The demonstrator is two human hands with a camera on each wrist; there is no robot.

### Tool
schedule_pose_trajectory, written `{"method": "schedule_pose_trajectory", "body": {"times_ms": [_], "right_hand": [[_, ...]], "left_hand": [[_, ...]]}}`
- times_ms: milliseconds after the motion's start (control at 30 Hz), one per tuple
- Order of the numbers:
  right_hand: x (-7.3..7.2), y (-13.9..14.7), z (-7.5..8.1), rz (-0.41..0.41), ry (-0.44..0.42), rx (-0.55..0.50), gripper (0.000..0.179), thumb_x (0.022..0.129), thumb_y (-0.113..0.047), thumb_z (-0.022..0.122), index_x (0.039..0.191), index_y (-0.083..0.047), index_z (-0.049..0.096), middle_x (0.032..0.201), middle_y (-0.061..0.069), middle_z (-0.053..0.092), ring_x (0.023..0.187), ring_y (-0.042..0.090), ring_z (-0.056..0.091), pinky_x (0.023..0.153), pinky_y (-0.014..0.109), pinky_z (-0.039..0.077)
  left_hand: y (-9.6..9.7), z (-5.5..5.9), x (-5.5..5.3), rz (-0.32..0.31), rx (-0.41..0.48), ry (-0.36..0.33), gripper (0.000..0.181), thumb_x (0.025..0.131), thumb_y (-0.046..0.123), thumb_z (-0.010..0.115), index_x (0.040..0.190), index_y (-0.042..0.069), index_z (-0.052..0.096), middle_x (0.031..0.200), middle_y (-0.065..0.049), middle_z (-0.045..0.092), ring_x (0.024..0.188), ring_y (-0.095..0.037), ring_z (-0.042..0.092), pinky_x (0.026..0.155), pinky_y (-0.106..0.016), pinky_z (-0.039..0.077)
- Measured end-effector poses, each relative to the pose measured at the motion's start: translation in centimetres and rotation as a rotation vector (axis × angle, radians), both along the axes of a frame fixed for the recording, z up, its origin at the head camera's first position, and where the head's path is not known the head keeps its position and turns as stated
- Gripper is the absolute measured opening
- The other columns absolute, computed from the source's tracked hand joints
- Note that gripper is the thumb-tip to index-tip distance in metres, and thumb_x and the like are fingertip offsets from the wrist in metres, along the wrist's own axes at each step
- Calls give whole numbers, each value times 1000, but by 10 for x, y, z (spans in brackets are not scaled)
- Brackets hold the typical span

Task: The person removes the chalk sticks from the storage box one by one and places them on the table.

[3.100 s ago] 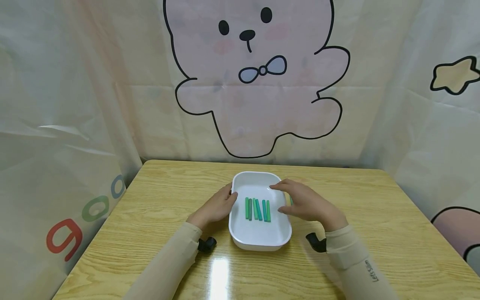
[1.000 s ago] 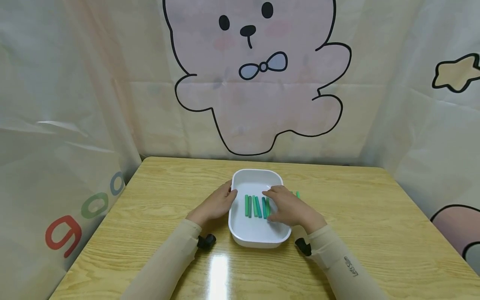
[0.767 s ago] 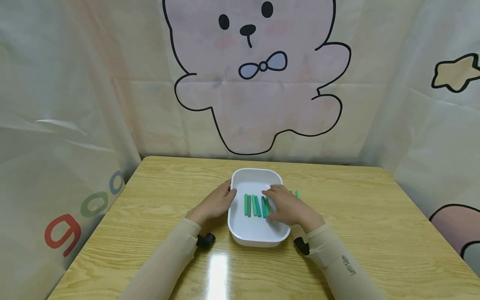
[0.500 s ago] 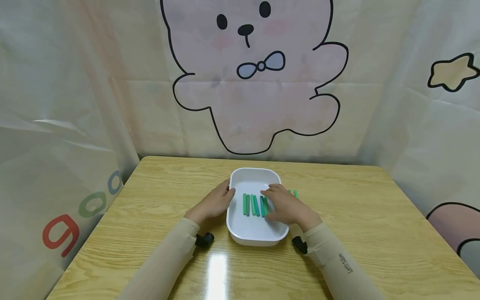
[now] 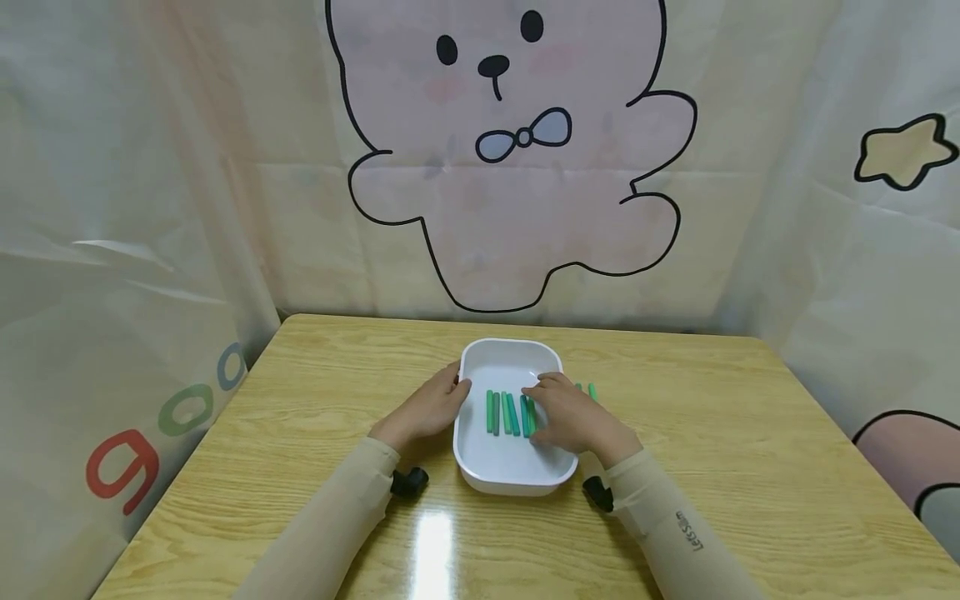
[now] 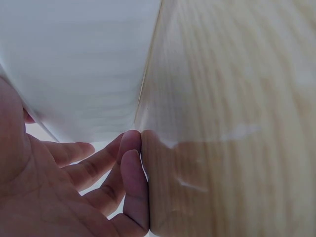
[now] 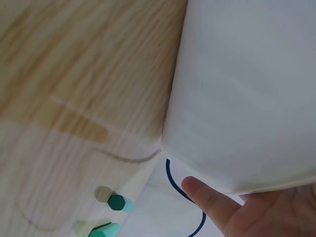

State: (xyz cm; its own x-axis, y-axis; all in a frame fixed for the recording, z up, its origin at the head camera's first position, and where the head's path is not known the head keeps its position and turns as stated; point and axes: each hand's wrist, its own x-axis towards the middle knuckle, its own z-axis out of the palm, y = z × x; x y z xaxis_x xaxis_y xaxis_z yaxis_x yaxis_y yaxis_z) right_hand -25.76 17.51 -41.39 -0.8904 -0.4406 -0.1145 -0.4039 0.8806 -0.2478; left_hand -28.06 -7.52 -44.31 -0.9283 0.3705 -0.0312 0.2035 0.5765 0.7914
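Observation:
A white plastic basin (image 5: 516, 487) stands on the wooden table. Inside it several slim green sticks, crayon-like, lie side by side in shades of green and teal. My left hand (image 5: 427, 408) grips the basin's left wall, thumb over the rim and fingers along the outside. My right hand (image 5: 577, 417) reaches over the right wall; its thumb and forefinger lie around the rightmost green stick (image 5: 532, 412), at its two ends, and I cannot tell if they pinch it. In the right wrist view, one finger (image 7: 210, 197) stretches out past the basin's rim.
Green sticks (image 5: 592, 391) lie on the table (image 5: 360, 367) just beyond my right hand, and their hexagonal ends (image 7: 116, 202) show in the right wrist view. A printed curtain (image 5: 300, 250) hangs behind the table. Each wrist wears a black camera mount (image 5: 409, 482).
Since three seconds ago my right hand has moved left and inward to the rightmost stick. Over the last second both hands and the sticks stay put, apart from slight camera drift.

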Motion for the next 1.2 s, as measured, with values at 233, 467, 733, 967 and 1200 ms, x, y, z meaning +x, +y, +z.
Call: {"method": "schedule_pose_trajectory", "body": {"times_ms": [233, 467, 733, 967, 1200], "right_hand": [[0, -2, 0, 3, -1, 0, 72, 84, -28, 87, 145, -3, 59, 151, 19, 54, 148, 38, 38, 121, 54, 38], [0, -2, -1, -17, -11, 2, 73, 84, -29, 88, 147, -8, 58, 151, 16, 54, 146, 35, 42, 120, 54, 39], [2, 1, 1, 4, 29, 12, 75, 82, -30, 89, 148, -8, 58, 144, 13, 59, 137, 32, 49, 115, 52, 44], [3, 3, 6, 10, 32, -14, 77, 82, -28, 90, 148, -8, 57, 144, 14, 60, 136, 32, 51, 115, 52, 44], [5, 6, 10, 3, 32, -44, 78, 81, -28, 90, 149, -9, 56, 145, 14, 59, 136, 32, 52, 115, 52, 44]], "left_hand": [[-1, -2, 1, 13, -7, 6, 58, 113, 35, 34, 165, 10, 26, 158, -14, 47, 144, -29, 49, 119, -51, 41], [-2, -1, 2, 14, -8, -6, 57, 113, 34, 34, 165, 11, 27, 158, -14, 48, 143, -28, 49, 119, -52, 41], [-1, -1, 2, -4, 13, -7, 57, 113, 35, 34, 164, 11, 28, 159, -14, 46, 144, -28, 49, 119, -51, 41], [0, 1, 2, -7, 17, 10, 57, 113, 33, 34, 164, 10, 27, 156, -16, 49, 140, -29, 51, 117, -51, 44], [1, 0, 2, -3, 10, 11, 57, 113, 33, 34, 165, 9, 26, 157, -15, 48, 142, -29, 50, 118, -52, 43]]}}
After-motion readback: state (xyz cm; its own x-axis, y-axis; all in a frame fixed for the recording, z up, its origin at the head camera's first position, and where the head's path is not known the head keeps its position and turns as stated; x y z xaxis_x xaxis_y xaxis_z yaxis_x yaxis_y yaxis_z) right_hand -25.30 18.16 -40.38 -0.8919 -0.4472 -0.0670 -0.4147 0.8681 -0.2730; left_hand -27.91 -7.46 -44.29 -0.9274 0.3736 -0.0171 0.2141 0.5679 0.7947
